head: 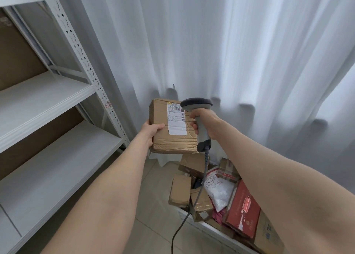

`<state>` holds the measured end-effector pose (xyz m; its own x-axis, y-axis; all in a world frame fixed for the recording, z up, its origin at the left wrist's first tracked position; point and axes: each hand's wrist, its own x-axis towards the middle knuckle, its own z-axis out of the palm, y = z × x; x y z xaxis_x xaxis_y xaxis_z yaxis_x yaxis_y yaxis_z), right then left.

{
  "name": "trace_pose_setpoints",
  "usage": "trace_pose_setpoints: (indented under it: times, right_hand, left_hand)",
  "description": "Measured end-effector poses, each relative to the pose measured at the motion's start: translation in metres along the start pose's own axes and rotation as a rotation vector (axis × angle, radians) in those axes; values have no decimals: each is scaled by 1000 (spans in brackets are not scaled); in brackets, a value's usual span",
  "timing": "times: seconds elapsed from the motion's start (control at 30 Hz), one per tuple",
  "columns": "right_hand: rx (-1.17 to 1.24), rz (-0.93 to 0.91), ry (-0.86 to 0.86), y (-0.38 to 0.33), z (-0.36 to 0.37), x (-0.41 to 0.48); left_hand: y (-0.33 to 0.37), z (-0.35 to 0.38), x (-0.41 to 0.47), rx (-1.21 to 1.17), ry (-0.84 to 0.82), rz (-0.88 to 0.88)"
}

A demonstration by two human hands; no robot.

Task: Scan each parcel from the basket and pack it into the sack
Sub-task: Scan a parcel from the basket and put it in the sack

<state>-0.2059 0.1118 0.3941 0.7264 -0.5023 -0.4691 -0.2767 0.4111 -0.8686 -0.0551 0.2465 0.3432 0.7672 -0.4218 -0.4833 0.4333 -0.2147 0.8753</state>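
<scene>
My left hand [152,131] grips the left edge of a brown cardboard parcel [172,138] held up in the air, its white shipping label [176,119] facing me. My right hand [206,122] is closed around the handle of a grey barcode scanner [197,105], whose dark head sits just over the label's top right corner. The scanner's cable [192,209] hangs down past the basket. Below, a white basket [194,222] holds several parcels: brown boxes [179,191], a white padded bag [219,191] and a red box [243,210]. No sack is in view.
A white metal shelving rack [57,109] with bare shelves stands at the left, close to my left arm. White curtains [230,52] hang behind. The floor is pale tile [157,215] between rack and basket.
</scene>
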Motion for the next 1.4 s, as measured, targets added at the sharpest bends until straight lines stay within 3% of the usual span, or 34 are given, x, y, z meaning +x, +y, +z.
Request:
trace_pose_setpoints:
  times: [0.27, 0.5, 1.0, 1.4]
  right_hand:
    - [15, 21, 7, 5, 20, 3]
    - [40, 43, 27, 30, 76, 17]
    - [-235, 168, -478, 153, 286, -42]
    - [-390, 225, -719, 289, 402, -170]
  left_hand:
    - [1, -22, -9, -24, 55, 18]
    - [-5, -87, -26, -66, 260, 48]
    - [-116, -287, -180, -267, 874, -48]
    - [-245, -409, -337, -444, 1119, -100]
